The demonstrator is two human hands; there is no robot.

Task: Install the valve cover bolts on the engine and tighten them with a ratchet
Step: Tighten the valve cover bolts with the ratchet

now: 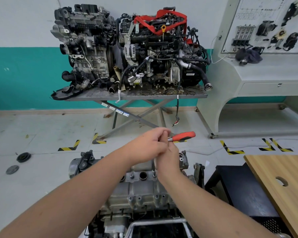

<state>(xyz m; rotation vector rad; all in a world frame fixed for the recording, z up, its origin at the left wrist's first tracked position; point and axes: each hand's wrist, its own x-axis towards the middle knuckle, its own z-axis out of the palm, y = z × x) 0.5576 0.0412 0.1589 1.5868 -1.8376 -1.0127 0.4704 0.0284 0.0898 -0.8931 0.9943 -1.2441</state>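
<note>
The engine (pixel 141 191) with its grey valve cover stands right below me. Bolts (pixel 130 198) sit in holes along the cover's near edge. A ratchet with an orange handle (pixel 183 136) stands on a chrome extension (pixel 154 166) that reaches down to a bolt at the cover's far right. My left hand (pixel 149 146) grips the ratchet head from above. My right hand (pixel 169 156) holds the extension just under the head, fingers curled round it. The socket end is partly hidden by my right wrist.
A wooden tabletop (pixel 282 184) with a round hole lies at the right, over a black cabinet (pixel 239 191). Two other engines (pixel 131 48) sit on a scissor-lift table (pixel 138 96) ahead. A parts display board (pixel 268 28) stands far right. Two round caps (pixel 23 157) lie on the floor.
</note>
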